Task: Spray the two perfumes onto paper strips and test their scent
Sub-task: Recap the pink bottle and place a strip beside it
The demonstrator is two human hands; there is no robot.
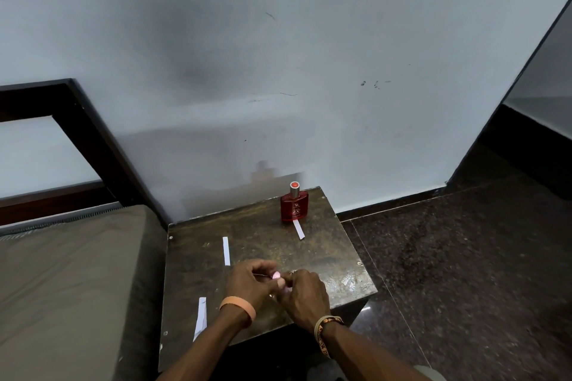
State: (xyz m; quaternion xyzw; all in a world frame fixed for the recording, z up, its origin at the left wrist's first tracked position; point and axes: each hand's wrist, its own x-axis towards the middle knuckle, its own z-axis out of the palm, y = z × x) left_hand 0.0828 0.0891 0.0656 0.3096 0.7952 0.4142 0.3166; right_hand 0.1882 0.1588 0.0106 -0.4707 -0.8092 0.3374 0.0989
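Near the desk's (263, 241) front edge the left hand (250, 281) and right hand (305, 295) curl their fingers round a small pink object (277, 278), while the red perfume bottle (294, 206) stands at the far right corner, a paper strip (299, 229) at its base.

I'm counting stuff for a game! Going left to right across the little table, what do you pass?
First the front paper strip, then the second paper strip, then the red perfume bottle.

Likely a bedroom: mattress (71, 272) beside bedside table (247, 238)
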